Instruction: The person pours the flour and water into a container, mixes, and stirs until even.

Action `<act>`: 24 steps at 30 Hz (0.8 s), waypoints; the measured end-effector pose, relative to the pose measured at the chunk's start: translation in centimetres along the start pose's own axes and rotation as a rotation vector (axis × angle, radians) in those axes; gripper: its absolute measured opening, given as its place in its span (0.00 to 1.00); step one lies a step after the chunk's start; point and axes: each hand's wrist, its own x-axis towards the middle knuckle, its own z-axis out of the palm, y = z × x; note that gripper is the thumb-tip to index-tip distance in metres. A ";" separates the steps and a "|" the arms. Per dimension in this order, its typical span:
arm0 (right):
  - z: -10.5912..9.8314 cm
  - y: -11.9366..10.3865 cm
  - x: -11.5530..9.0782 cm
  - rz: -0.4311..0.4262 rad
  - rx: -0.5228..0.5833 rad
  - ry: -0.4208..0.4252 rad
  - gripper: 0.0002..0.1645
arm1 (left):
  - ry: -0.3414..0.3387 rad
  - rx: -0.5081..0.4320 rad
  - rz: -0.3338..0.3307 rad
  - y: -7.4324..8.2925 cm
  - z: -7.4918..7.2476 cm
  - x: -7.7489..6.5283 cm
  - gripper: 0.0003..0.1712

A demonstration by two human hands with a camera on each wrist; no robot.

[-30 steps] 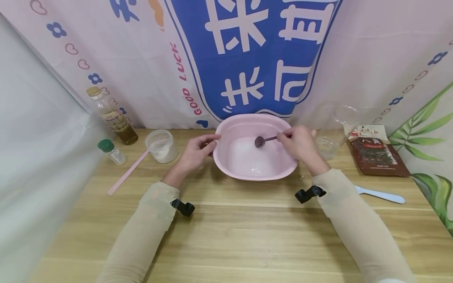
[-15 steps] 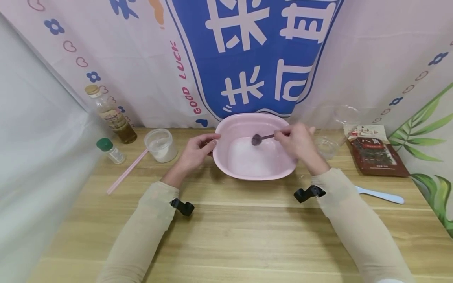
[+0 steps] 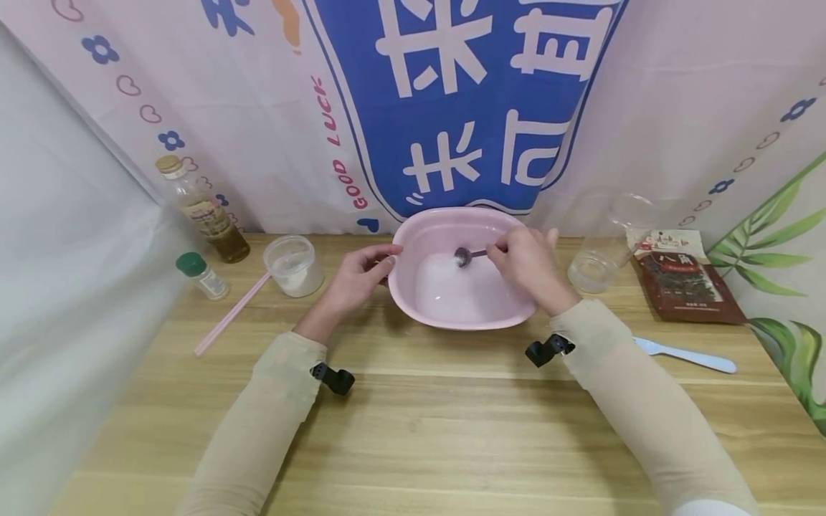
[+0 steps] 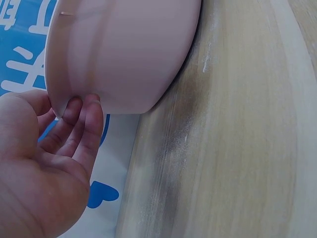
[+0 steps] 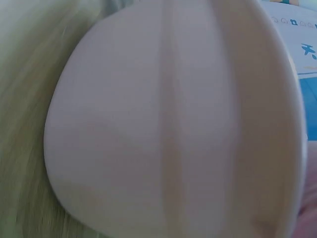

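Note:
A pink oval basin [image 3: 529, 309] stands at the back of the wooden table, with white material or liquid across its bottom; which of these I cannot tell. My left hand [image 3: 357, 279] grips its left rim, and in the left wrist view the thumb and fingers [image 4: 88, 131] pinch the rim's edge. Over the basin's right side, my right hand [image 3: 530, 266] pinches the handle of a small dark spoon [image 3: 462, 257]. The spoon's bowl is low inside the basin, with some white on it. In the right wrist view, the basin's outer wall [image 5: 119, 119] hides most of that hand.
Left of the basin are an open jar of white powder [image 3: 295, 269], pink chopsticks [image 3: 232, 314], a green-capped shaker [image 3: 203, 276] and an oil bottle [image 3: 209, 218]. To the right are a clear container [image 3: 592, 271], a brown packet [image 3: 687, 283] and a light-blue utensil [image 3: 690, 356].
My right hand and the spoon have shifted left within the basin, uncovering more of the clear container and the light-blue utensil. The left hand has stayed on the rim.

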 end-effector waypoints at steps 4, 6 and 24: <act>-0.7 0.7 -0.1 0.026 -0.017 -0.010 0.19 | 0.004 0.002 -0.003 0.0 0.0 0.0 0.21; -1.1 1.0 -0.3 0.045 -0.025 -0.015 0.18 | 0.005 0.000 -0.003 0.0 0.0 0.1 0.21; -0.7 0.2 -0.9 -0.053 0.125 -0.112 0.19 | 0.000 -0.007 0.023 -0.1 0.0 0.1 0.21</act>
